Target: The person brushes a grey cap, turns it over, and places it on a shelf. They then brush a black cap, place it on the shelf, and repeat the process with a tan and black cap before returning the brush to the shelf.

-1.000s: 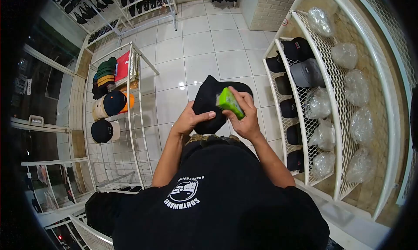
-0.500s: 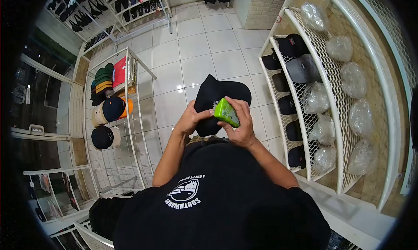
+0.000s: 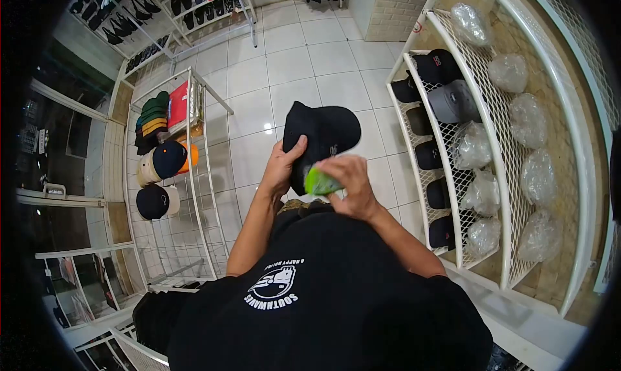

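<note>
A black cap (image 3: 326, 128) is held in front of my body, its brim pointing to the upper right. My left hand (image 3: 283, 165) grips the cap's left side, with the thumb on the outer cloth and the other fingers hidden behind. A bright green brush (image 3: 319, 182), blurred by motion, lies against the lower part of the cap. My right hand (image 3: 352, 186) is closed around that brush from the right. The brush's bristles cannot be made out. Small light lettering shows on the cap near my right fingertips.
On the right, a white mesh rack (image 3: 495, 170) bears caps and clear plastic-wrapped bundles (image 3: 538, 177). To the left, a white wire rack (image 3: 206, 177) holds folded red items (image 3: 178, 104) and caps (image 3: 154, 201). White floor tiles (image 3: 284, 67) lie beyond the cap.
My right hand and the green brush have moved down and left over the cap. The cap has shifted slightly left and turned, and my left thumb now sits higher on it.
</note>
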### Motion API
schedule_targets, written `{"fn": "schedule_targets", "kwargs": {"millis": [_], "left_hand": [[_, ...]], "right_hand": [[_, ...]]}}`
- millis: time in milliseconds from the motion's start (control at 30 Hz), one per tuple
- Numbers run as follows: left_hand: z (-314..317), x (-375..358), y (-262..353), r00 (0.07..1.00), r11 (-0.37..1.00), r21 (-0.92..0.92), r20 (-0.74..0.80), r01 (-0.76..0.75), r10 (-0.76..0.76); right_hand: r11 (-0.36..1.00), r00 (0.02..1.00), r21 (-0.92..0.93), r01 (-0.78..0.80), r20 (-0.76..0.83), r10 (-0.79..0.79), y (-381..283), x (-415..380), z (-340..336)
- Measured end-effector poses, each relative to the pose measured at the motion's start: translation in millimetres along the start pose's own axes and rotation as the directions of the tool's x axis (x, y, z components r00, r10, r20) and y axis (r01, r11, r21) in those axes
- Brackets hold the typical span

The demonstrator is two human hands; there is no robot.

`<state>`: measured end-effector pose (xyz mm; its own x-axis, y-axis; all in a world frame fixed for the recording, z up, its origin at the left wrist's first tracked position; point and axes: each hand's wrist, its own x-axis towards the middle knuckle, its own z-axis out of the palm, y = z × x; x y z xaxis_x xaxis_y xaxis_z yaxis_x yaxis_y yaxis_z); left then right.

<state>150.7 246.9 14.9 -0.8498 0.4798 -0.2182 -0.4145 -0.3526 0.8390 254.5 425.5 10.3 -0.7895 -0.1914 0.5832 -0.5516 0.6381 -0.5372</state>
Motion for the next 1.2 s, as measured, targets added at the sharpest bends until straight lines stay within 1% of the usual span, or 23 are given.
{"fn": "schedule_targets", "kwargs": {"millis": [33,67,133,167,200,267,300,333,367,467,500,533,633,667,733,767,800,867,933,1067,1100,1133,1200], "left_hand": [[-2,0,1,1.0,0.997,0.079,0.011,-0.023,0.022],[-2,1,1,1.0,0.997,0.076,0.01,-0.022,0.021],[1,0,3,0.999,0.992,0.12,0.031,-0.04,0.037],[1,2,1,0.999,0.992,0.118,0.021,-0.041,0.039],[4,4,-2,0.998,0.993,0.101,0.005,-0.058,0.057],[5,5,3,0.997,0.992,0.097,0.005,-0.076,0.076],[9,3,11,0.998,0.998,-0.01,-0.013,-0.067,0.067],[10,4,16,0.998,0.991,-0.12,-0.033,-0.065,0.061],[7,6,15,0.998,0.986,-0.162,-0.049,-0.042,0.034],[10,6,15,0.999,0.991,-0.129,-0.052,-0.019,0.012],[9,9,11,1.0,0.992,-0.123,-0.019,-0.003,0.001],[8,10,9,1.0,0.993,-0.12,-0.014,0.0,-0.001],[2,16,9,0.997,0.979,-0.19,0.006,-0.074,0.077],[1,16,10,0.997,0.979,-0.192,0.004,-0.073,0.075],[0,11,13,0.998,0.954,-0.295,0.007,-0.051,0.056],[4,8,13,0.997,0.924,-0.382,0.058,-0.016,0.042],[7,6,11,0.998,0.925,-0.379,0.058,-0.012,0.036],[17,5,5,0.99,0.848,-0.515,0.12,0.128,-0.077],[20,8,-4,0.984,0.839,-0.526,0.163,0.142,-0.065],[-3,8,1,0.986,0.9,-0.413,0.147,0.139,-0.085],[-4,10,9,0.975,0.889,-0.406,0.152,0.209,-0.16],[-3,12,17,0.96,0.874,-0.399,0.157,0.277,-0.232],[4,15,19,0.955,0.851,-0.434,0.14,0.297,-0.261]], "right_hand": [[1.0,0.995,-0.009,0.017,0.104,-0.016,-4,-2,-1],[1.0,0.994,-0.009,0.016,0.106,-0.015,0,-1,1],[0.985,0.948,0.101,-0.139,-0.273,0.162,12,12,5],[0.974,0.907,0.023,-0.224,-0.36,0.217,13,20,3],[0.973,0.905,0.056,-0.222,-0.36,0.227,13,22,6],[0.998,0.962,0.052,-0.043,-0.268,0.056,15,9,15],[0.997,0.986,0.074,-0.011,-0.163,0.023,19,0,15],[0.995,0.995,0.09,-0.032,-0.093,0.041,18,-3,12],[0.988,0.986,0.12,-0.092,-0.131,0.108,23,-2,7],[0.968,0.924,0.133,-0.213,-0.295,0.244,23,17,1],[0.958,0.917,0.159,-0.239,-0.287,0.277,19,20,3],[0.976,0.937,0.121,-0.179,-0.283,0.206,23,11,14],[0.951,0.971,0.221,-0.216,-0.049,0.232,23,-6,7],[0.947,0.959,0.203,-0.249,-0.081,0.27,32,-13,1],[0.876,0.857,0.347,-0.335,-0.273,0.436,53,-17,-12],[0.864,0.847,0.392,-0.314,-0.295,0.442,63,-14,-24],[0.852,0.833,0.435,-0.292,-0.322,0.45,68,-4,-36],[0.835,0.854,0.49,-0.251,-0.294,0.429,79,4,-39],[0.514,0.799,0.824,-0.239,-0.134,0.586,73,15,-37],[0.677,0.864,0.706,-0.209,-0.191,0.466,71,16,-51],[0.793,0.899,0.56,-0.239,-0.182,0.399,74,14,-59],[0.792,0.9,0.563,-0.238,-0.178,0.397,69,18,-64],[0.893,0.945,0.379,-0.242,-0.116,0.305,57,26,-74]]}}
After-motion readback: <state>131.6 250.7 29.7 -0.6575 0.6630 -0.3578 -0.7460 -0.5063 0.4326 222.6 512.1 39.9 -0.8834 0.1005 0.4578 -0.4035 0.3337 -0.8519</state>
